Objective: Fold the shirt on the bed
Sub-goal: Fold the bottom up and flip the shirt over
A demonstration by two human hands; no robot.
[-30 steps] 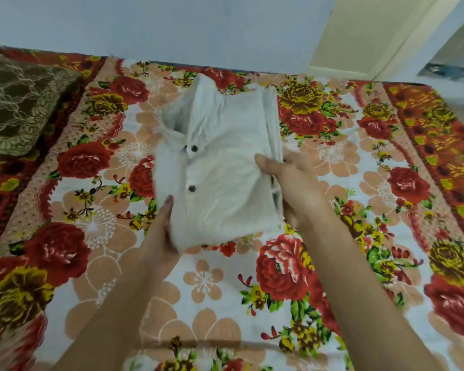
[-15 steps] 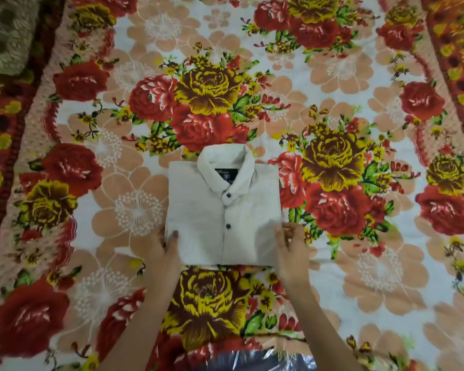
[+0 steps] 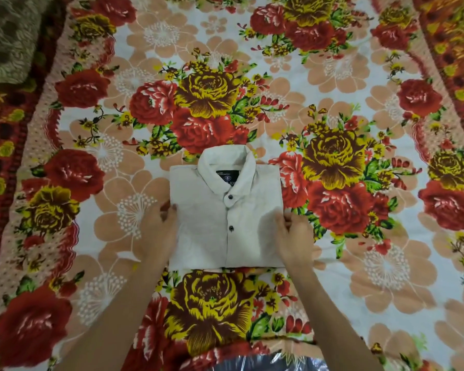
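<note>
A white shirt (image 3: pixel 225 223) lies flat on the bed, folded into a neat rectangle. Its collar points away from me, and a black label and two dark buttons show down the front. My left hand (image 3: pixel 158 231) is at the shirt's left edge with its fingertips curled onto the fabric. On the opposite side, my right hand (image 3: pixel 295 236) grips the right edge, fingers on top of the cloth. Both forearms reach in from the bottom of the view.
The floral bedsheet (image 3: pixel 373 263) in red, yellow and peach covers the whole bed. An olive lace-patterned cushion (image 3: pixel 8 36) sits at the far left corner. A strip of shiny clear plastic (image 3: pixel 268 364) lies at the near edge, below the shirt.
A second ago both hands held the folded shirt up off the bed. It now lies flat, and my hands have slid from its lower corners up along its sides.
</note>
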